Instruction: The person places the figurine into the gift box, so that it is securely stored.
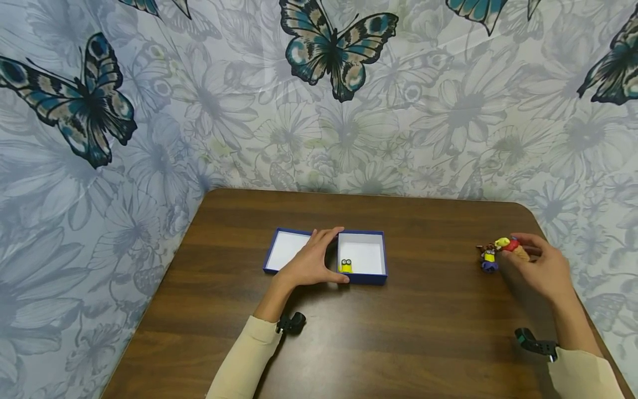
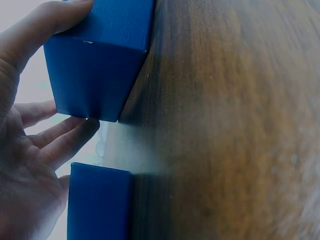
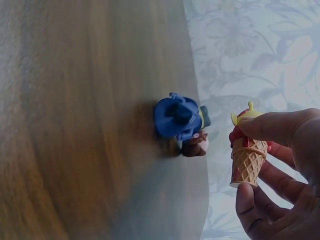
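Note:
My left hand [image 1: 311, 260] spans the left side of an open blue box [image 1: 370, 279] with a white inside, thumb on its front wall and fingers at the back. Inside the box, at its lower left, is a small yellow toy figure [image 1: 346, 267] with big eyes. Above the table's right side, my right hand [image 1: 545, 271] pinches a toy ice cream cone [image 3: 249, 162] with a red and yellow top between thumb and fingers. Beside it on the table stands a small blue and yellow figure [image 1: 489, 262], with a brown figure [image 3: 195, 145] partly hidden behind.
Left of the box lies a blue-edged lid [image 1: 286, 249], white inside, partly covered by my left hand. The brown wooden table [image 1: 423, 332] ends at a wall with butterfly and flower patterns [image 1: 448, 138]. Its right edge runs close to my right forearm.

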Tool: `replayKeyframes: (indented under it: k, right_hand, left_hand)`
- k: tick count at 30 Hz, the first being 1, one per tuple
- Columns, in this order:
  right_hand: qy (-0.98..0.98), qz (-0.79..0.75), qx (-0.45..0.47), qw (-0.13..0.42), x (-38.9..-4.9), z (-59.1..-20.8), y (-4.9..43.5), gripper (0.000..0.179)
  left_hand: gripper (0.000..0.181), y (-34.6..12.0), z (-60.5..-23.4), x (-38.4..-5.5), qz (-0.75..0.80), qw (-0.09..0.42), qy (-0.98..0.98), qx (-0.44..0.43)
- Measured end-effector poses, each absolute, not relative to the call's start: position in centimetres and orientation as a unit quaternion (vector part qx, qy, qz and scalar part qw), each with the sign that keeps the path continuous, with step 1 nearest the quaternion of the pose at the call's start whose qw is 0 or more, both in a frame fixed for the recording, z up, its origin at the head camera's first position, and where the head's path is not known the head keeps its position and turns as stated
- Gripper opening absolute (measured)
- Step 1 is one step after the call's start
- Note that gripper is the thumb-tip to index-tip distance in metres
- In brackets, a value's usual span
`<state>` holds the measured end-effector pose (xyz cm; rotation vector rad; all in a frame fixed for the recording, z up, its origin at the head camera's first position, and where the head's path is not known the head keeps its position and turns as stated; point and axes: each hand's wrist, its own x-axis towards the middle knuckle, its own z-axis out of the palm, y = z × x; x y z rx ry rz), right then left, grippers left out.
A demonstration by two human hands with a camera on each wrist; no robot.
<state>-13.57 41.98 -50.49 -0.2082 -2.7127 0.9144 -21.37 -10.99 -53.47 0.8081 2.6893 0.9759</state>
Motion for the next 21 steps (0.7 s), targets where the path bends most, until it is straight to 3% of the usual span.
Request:
replayKeyframes:
  k: [13,21]
  right_hand:
    - [-0.927,0.34,-0.072,0.144,-13.7,-50.0,41.4,0.053]
    - [-0.905,0.377,-0.044,0.193,-13.7,-50.3,40.9,0.053]
  left_hand:
    - [0.126,-11.0,-53.5,-21.4,0.328,0.083,0.901,0.273]
    - [0.126,-11.0,-53.3,-21.3,0.324,0.084,0.902,0.274]
